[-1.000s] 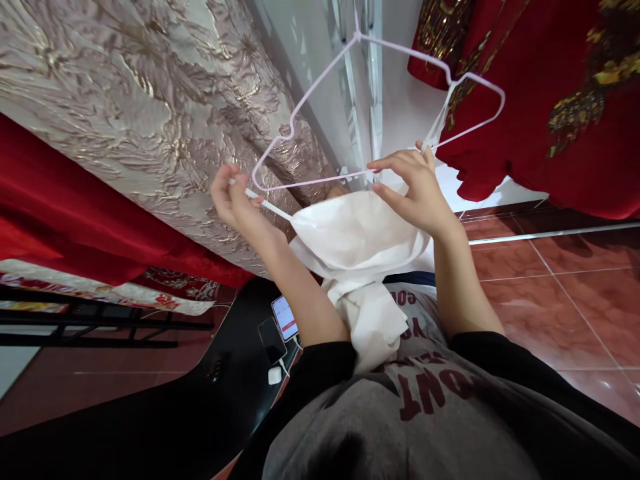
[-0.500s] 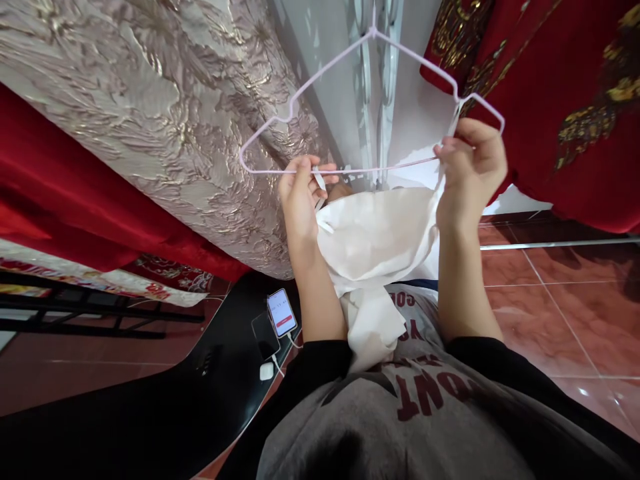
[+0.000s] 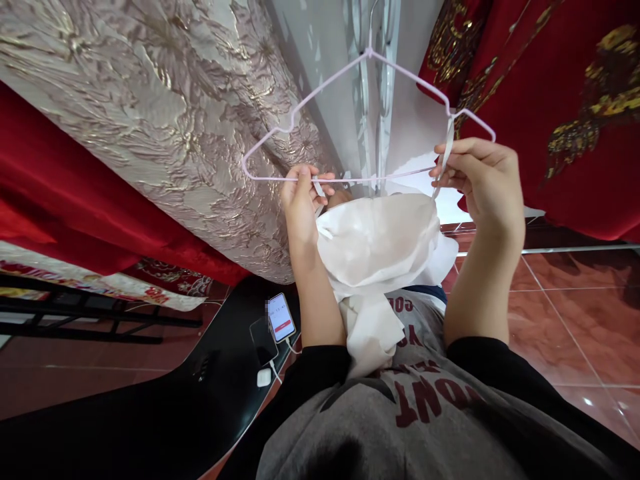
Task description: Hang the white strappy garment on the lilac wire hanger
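A pale lilac clothes hanger [image 3: 330,81] hangs upright before me, its hook at the top. My left hand [image 3: 301,193] is closed on the hanger's lower bar, with a thin white strap [image 3: 319,187] by its fingers. The other white strap [image 3: 449,143] loops over the hanger's right shoulder notch and runs down through the fingers of my right hand [image 3: 487,177], which pinch it close to the bar. Both straps lead to a white cloth garment [image 3: 377,233], draped against my front below the hanger. Its exact kind is not clear.
A shiny beige embossed fabric [image 3: 180,100] hangs at the left, and red cloth with gold decoration [image 3: 570,133] at the right. Two phones, one a lit phone [image 3: 283,319], and a small white case [image 3: 264,378] lie on a black surface [image 3: 165,400] at lower left.
My right hand has shifted right and slightly down, its fingers spreading more around the strap, which shows more plainly. The hanger sits a little lower in view. My left hand keeps its grip.
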The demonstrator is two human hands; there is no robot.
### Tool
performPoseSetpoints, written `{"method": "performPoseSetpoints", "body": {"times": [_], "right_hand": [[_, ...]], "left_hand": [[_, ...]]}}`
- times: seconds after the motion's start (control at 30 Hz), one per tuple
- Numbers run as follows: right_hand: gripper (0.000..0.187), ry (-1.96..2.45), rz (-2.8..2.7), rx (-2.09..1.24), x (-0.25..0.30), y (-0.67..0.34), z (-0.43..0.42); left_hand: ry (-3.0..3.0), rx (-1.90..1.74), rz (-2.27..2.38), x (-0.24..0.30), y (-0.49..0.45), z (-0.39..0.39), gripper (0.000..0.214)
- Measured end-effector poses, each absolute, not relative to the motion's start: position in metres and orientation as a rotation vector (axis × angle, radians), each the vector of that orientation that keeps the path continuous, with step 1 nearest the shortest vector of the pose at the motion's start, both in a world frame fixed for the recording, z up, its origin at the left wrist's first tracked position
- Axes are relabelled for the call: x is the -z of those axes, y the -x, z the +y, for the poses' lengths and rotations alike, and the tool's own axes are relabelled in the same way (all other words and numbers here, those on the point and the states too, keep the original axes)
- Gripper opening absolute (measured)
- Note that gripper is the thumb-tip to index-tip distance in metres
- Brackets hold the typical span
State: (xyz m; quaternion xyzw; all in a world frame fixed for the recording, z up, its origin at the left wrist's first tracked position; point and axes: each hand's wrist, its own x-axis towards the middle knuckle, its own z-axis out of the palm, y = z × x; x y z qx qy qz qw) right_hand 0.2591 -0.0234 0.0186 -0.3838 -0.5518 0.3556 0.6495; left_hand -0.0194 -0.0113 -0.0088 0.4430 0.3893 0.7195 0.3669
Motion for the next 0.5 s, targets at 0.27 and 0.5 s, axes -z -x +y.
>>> {"method": "performPoseSetpoints", "body": {"times": [0.27,0.5], "right_hand": [[0.042,0.767,-0.902,-0.557,-0.062,-0.245,0.015],[0.038,0.706,-1.056,-0.237,0.013,-0.317,0.012]], "left_hand": [[-1.135,-1.803,0.986,0.008,0.019,-0.015,0.048],[-1.111,-1.821,0.963,0.008,0.019,-0.014,0.036]]}}
